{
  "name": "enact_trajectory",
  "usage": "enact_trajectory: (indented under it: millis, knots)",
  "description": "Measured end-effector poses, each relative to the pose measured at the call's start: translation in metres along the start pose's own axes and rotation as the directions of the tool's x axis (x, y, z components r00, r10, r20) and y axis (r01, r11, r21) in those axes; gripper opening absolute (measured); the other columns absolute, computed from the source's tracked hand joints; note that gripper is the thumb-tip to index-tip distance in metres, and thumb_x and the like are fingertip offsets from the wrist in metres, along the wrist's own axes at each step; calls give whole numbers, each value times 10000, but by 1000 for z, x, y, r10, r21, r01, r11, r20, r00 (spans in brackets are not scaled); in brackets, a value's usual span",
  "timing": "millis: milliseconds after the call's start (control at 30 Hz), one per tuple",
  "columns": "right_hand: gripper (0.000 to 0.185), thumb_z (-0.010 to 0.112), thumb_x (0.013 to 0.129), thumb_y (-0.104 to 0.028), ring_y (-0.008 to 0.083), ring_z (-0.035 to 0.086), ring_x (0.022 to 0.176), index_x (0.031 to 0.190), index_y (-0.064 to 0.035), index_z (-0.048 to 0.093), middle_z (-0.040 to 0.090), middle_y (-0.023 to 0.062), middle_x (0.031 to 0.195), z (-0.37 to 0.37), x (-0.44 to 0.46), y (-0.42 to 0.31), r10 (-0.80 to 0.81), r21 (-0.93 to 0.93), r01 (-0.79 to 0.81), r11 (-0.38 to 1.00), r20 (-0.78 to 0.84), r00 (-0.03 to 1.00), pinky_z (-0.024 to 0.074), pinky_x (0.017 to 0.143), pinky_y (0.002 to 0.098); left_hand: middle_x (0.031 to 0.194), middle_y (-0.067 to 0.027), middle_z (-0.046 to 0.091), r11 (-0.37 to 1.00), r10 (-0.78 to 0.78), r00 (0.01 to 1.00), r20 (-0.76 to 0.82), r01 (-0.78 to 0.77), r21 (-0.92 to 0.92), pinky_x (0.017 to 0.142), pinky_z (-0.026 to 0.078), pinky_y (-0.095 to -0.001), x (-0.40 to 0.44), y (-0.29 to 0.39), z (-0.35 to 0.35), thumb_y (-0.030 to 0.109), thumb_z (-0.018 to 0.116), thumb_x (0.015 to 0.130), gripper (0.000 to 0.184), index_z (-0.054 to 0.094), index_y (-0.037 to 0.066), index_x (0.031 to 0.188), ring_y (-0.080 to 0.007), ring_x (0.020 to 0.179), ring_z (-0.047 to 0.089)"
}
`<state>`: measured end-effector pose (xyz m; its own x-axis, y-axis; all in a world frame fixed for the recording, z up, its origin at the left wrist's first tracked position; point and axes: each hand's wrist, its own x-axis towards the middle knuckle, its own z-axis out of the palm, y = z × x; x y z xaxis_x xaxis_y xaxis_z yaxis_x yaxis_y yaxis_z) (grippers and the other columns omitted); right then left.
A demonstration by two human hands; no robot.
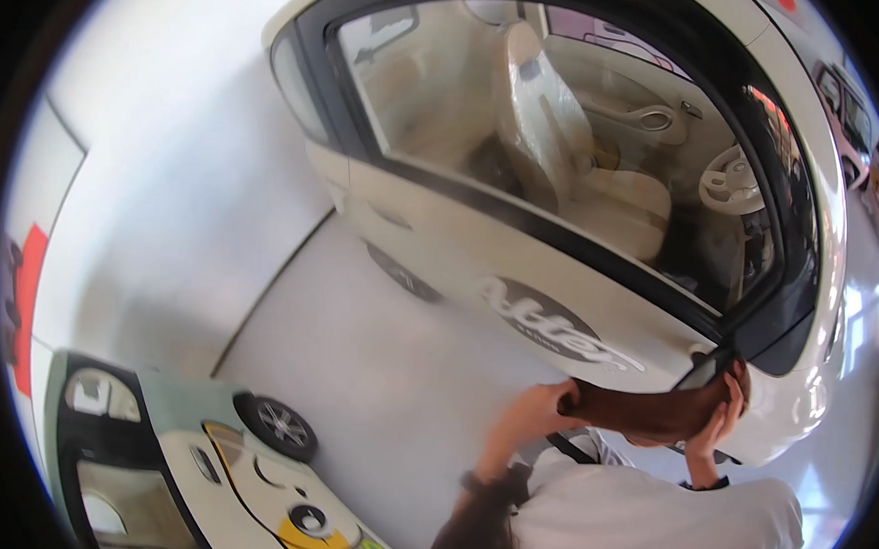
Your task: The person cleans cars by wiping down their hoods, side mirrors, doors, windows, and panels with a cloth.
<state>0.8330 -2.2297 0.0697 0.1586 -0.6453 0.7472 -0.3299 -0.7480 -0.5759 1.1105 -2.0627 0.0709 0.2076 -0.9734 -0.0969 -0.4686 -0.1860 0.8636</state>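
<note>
- Fingers of the left hand [533, 412] curled onto the rearward end of a brown piece [648, 412]; clamped there.
- Right hand [723, 421] at the other end, nearer the nose of the cream car [458, 254]; fingers slightly apart, laid up along the brown surface. Thumb's hold hidden: cannot tell whether they grip.
- Brown piece: smooth, longish, blurred; kind unclear. Lies beside the cream car's front part, overlapping its door mirror [704, 370] in view. Touching or apart from the car: cannot tell.
- Long axis spans hand to hand, roughly along the cream car's length, one end toward its front, the other toward its rear; middle sags slightly.
- White shirt [651, 509] just beyond the piece, on the side away from the cream car. Dark band [710, 484] at right wrist.
- Cream car's cabin, seen through its side window: pale seat [550, 116] under a shiny, plastic-like cover; steering wheel [736, 177] ahead of it; far door panel behind.
- Cream car's door carries a dark oval decal [547, 314], white script.
- Second car [187, 404], green and white, stands apart from the cream car, across bare floor [404, 372]; cartoon face [318, 535] on its side. Cabin contents indistinct.
- Pink car [849, 149] past the cream car's far side.
</note>
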Motion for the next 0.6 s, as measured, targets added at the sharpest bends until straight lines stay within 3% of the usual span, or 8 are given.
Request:
enact_trajectory:
  millis: [67,167,267,433,600]
  knots:
    - [467,339,1008,-268,403,425,1363,1249,66,559,499,250,1425,1,-4,1,52,35,-52,998,0,999,270,1168,497,807,-151,686,992,81,995,62,-75,-101,680,516,-392,18,-2,-18,276,871,693,420,619,51,942,-330,740,670]
    - [479,332,1008,-267,369,421,1384,1266,64,562,500,235,1443,-1,-1,-11,147,-58,-145,988,19,989,276,1173,447,774,-132,677,983,130,960,248,-92,-157,645,501,-350,50,-2,-43,219,869,701,379,625,42,932,-293,687,658]
    - [498,350,1027,-319,371,455,1351,1205,66,611,533,232,1409,1,1,-21,225,-113,-227,967,-24,974,290,1157,442,777,-171,672,981,190,920,344,-164,-103,677,520,-391,84,9,-59,218,859,689,371,615,47,911,-350,728,668]
    - [490,376,1031,-324,366,478,1333,1174,68,632,562,223,1381,8,6,-23,271,-163,-285,945,-103,957,313,1142,456,790,-169,650,943,331,875,353,-316,-101,674,496,-420,151,8,-32,151,792,696,291,594,69,894,-388,773,636]
    - [448,381,1026,-271,361,493,1329,1160,63,648,577,217,1366,13,-2,-13,341,-192,-388,902,-234,910,321,1148,451,792,-116,628,876,476,834,280,-477,-71,645,475,-384,191,34,2,63,771,702,282,557,78,884,-332,723,615]
